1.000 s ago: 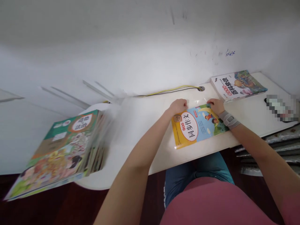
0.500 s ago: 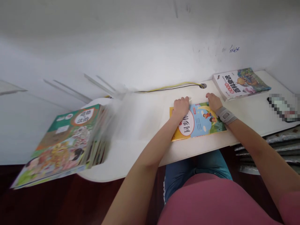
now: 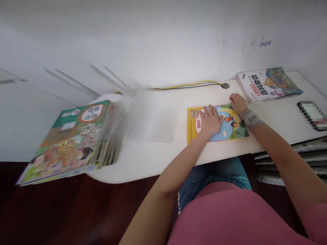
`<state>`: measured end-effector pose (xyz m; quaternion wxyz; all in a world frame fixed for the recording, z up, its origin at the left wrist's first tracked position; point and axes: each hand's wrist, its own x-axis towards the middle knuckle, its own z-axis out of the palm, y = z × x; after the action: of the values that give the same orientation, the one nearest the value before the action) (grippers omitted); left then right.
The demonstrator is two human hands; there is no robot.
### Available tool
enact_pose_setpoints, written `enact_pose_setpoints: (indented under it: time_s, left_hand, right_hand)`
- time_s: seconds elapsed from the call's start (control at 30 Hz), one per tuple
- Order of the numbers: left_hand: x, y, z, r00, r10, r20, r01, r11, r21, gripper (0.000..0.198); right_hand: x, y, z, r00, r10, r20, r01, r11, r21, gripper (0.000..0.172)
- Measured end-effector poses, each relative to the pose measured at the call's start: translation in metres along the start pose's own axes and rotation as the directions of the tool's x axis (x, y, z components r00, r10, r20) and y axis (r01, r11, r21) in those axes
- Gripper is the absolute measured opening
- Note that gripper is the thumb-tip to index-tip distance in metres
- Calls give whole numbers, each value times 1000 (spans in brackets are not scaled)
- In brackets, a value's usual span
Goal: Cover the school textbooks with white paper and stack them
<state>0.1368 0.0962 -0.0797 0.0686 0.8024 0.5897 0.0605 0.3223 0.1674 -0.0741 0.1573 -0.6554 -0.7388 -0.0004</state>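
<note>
A booklet [image 3: 230, 131] with a yellow and blue cover lies flat on the white table, a cartoon moon and children on its front. My left hand [image 3: 211, 120] rests on the cover with fingers spread, hiding part of the title. At the booklet's upper right corner is my right hand [image 3: 238, 103], its fingers curled in; whatever they pinch is hidden. That wrist wears a grey band [image 3: 252, 118]. Left of the booklet, translucent plastic sheets [image 3: 155, 119] lie on the table.
A thick stack of textbooks [image 3: 68, 139] overhangs the table's left end. Another stack of books [image 3: 269, 85] sits at the back right, near a phone [image 3: 313, 115]. A yellow cable [image 3: 189, 84] runs along the wall. Wrapped packs [image 3: 306, 160] lie below the table's right side.
My left hand has opened from a closed grip at the booklet's upper left edge and slid down flat onto its cover. The right hand stays at the corner. The view has shifted slightly.
</note>
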Motion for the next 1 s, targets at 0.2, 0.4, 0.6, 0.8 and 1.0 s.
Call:
enact_pose_setpoints:
  time_s: [0.2,0.4,0.6,0.8,1.0]
  left_hand:
    - [0,-1,-2,1000,0,-26,0,1000,-20,62]
    - [-4,-32,-6,991,134,17,-133,990,-47,57]
    - [-7,-66,-10,995,-85,-54,83,995,-46,58]
    - [-2,-27,-11,994,8,-110,-6,1000,18,55]
    - [3,-8,-4,989,142,40,-142,990,-12,62]
  right_hand:
    - [-13,-62,-15,992,-101,-71,96,993,-70,36]
    - [-73,-93,6,971,-239,28,237,970,58,49]
    - [-93,-20,-9,996,-49,74,58,990,-125,53]
    - [-63,-60,-16,995,-90,39,94,988,-120,41]
    - [-44,-100,9,970,-235,63,224,962,154,54]
